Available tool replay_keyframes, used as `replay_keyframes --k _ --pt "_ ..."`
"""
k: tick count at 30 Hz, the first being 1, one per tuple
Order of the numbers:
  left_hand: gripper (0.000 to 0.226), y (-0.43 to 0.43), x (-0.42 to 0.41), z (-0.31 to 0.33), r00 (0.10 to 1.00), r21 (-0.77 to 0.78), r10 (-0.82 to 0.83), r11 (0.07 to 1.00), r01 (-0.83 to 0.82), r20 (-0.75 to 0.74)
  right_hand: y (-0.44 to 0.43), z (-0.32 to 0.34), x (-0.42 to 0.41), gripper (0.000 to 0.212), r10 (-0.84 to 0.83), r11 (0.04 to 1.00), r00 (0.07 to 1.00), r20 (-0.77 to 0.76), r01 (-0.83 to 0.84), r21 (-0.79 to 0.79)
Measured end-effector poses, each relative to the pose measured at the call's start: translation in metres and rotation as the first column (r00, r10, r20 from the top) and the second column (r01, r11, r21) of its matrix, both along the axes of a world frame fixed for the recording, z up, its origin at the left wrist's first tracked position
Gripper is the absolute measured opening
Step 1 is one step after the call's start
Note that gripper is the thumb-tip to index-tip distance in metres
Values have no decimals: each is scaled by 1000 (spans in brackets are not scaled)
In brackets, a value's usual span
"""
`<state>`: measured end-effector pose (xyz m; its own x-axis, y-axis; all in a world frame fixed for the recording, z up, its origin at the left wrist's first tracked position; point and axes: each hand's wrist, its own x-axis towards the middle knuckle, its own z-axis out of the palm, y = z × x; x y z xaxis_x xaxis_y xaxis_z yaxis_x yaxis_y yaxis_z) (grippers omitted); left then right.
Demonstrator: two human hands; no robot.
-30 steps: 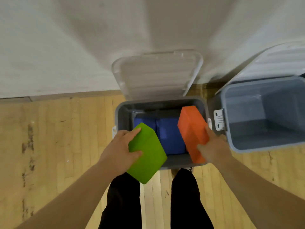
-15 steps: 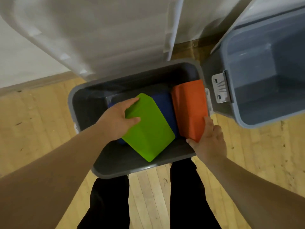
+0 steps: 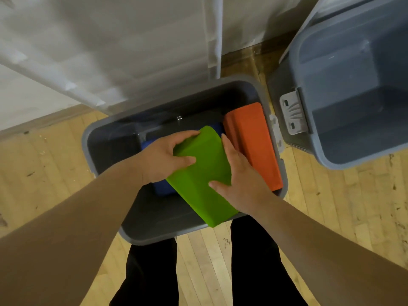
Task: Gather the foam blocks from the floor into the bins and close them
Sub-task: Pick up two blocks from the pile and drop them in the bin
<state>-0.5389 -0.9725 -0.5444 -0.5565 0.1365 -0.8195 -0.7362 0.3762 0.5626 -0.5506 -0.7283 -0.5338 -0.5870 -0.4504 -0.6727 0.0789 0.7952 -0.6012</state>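
Note:
A grey bin [image 3: 103,160] stands open on the wood floor below me. A green foam block [image 3: 203,180] lies tilted across its inside, its near end over the front rim. My left hand [image 3: 159,157] grips the block's far left corner. My right hand [image 3: 240,182] holds its right edge, thumb on top. An orange foam block [image 3: 254,142] stands on edge against the bin's right wall, with no hand on it. Blue foam blocks [image 3: 162,191] lie underneath, mostly hidden.
The bin's clear lid [image 3: 123,51] stands raised against the white wall. A second grey bin [image 3: 353,89] sits open to the right, nothing visible inside, its latch [image 3: 292,112] facing the first bin. My dark-trousered legs [image 3: 254,266] stand right behind the front rim.
My right hand has let go of the orange block, now resting in the bin, and moved left onto the green block. The view has come closer to the bin.

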Motion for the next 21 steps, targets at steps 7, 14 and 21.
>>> replay_keyframes --k 7,14,21 --pt "68 23 15 -19 822 -342 547 752 -564 -155 -17 -18 9 100 -45 997 996 -80 50 56" --pt "80 46 26 -55 849 -235 521 817 -526 -87 -17 -54 19 89 -34 975 992 -123 60 214" --pt "85 49 35 -101 915 -281 371 872 -401 -157 -26 -91 10 77 7 949 992 -124 32 313"
